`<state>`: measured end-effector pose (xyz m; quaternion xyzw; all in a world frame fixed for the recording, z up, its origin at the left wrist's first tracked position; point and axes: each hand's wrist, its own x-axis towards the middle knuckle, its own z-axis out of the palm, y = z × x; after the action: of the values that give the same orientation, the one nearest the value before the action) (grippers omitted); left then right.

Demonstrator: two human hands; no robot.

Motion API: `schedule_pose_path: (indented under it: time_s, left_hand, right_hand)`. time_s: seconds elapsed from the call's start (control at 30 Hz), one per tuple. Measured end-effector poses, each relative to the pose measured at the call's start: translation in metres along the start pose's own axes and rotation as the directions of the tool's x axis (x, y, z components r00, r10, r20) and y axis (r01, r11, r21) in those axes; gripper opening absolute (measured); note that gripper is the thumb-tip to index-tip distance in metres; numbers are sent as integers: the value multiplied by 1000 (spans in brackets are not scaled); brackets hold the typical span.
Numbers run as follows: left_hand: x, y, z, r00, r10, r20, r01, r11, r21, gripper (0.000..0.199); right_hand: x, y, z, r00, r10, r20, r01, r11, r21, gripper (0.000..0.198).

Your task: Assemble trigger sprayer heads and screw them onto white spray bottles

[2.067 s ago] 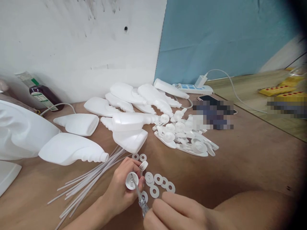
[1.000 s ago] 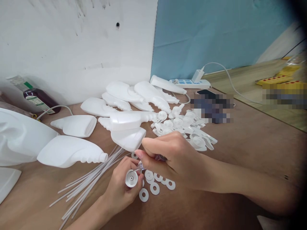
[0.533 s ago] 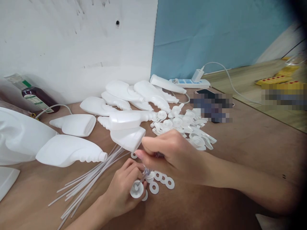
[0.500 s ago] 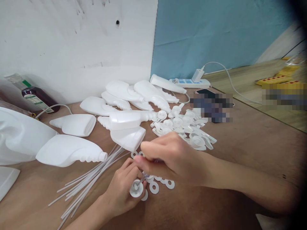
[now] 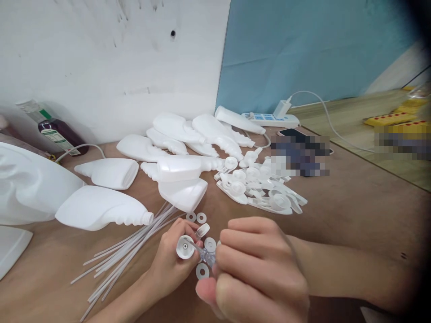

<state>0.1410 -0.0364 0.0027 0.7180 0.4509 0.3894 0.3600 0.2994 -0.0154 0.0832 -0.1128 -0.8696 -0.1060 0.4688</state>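
Note:
My left hand [image 5: 173, 258] is closed round a white round plastic cap [image 5: 182, 251], its hollow face with a small central hole turned toward me. My right hand [image 5: 259, 269] is a fist on what looks like a screwdriver [image 5: 208, 257] with a clear bluish handle. Its thin shaft reaches the rim of the cap; whether the tip touches cannot be told. Behind my left fingertips is a small translucent white cup-shaped piece [image 5: 202, 230]. Flat white washers [image 5: 202, 271] lie around and under the hands, some of them hidden.
Thin white tubes [image 5: 124, 255] lie left of my hands. White spray bottles [image 5: 101, 208] cover the table's left and back. Loose white plastic parts [image 5: 259, 181] are heaped behind my right hand. A phone [image 5: 292, 133], power strip [image 5: 269, 119] and dark bottle [image 5: 59, 134] stand or lie farther back.
My right hand has come lower and nearer, rolled over so its curled fingers show, with the tool more visible. The cap has tilted toward me. The view has shifted slightly.

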Motion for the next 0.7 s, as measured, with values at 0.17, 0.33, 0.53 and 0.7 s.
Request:
schedule_pose_path:
  time_s: [0.17,0.33,0.53,0.7]
  left_hand:
    - [-1,3,0,997,-82,5,82,986,-143,13]
    - [-2,0,-1,997,-6,71,9,999,-44,11]
    - [0,0,-3,996,-34,79,36,999,-20,12]
    - [0,3,-4,984,89,153,-95,995,38,9]
  right_hand:
    - [-1,-11,0,999,-27,29,27,1000,8,39]
    - [12,4,-9,929,287,235,-308,950,58,33]
    - [13,27,-8,878,402,260,-450,878,162,36]
    - [10,34,-6,804,506,313,-565,813,140,37]
